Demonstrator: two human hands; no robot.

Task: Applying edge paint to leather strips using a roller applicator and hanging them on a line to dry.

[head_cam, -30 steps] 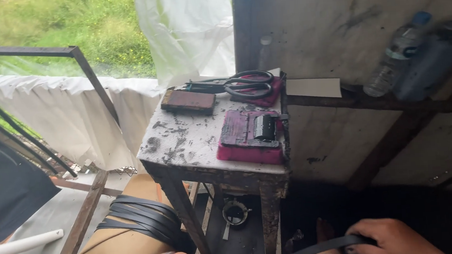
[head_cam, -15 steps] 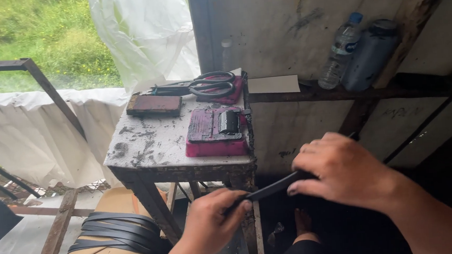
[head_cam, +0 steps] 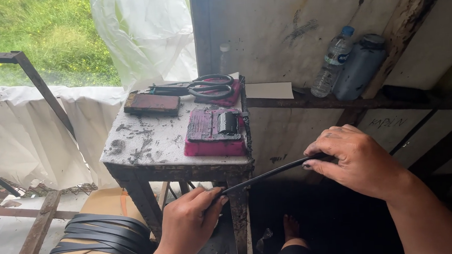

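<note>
Below a stained stool, left hand, right hand, fingers pinching a thin black rubber strip

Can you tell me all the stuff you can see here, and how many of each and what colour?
strip: one, black, stretched between both hands
small table: one, white stained top, centre
pink block: one, on table, dark roller on top
scissors: one pair, dark, back of table
brown block: one, back left of table
clear bottle: one, blue cap, wall ledge
dark container: one, grey, beside bottle
strip bundle: one, black, on tan roll lower left
bare foot: one, below the table
left hand: pinching strip's lower end
right hand: gripping strip's upper end
</note>
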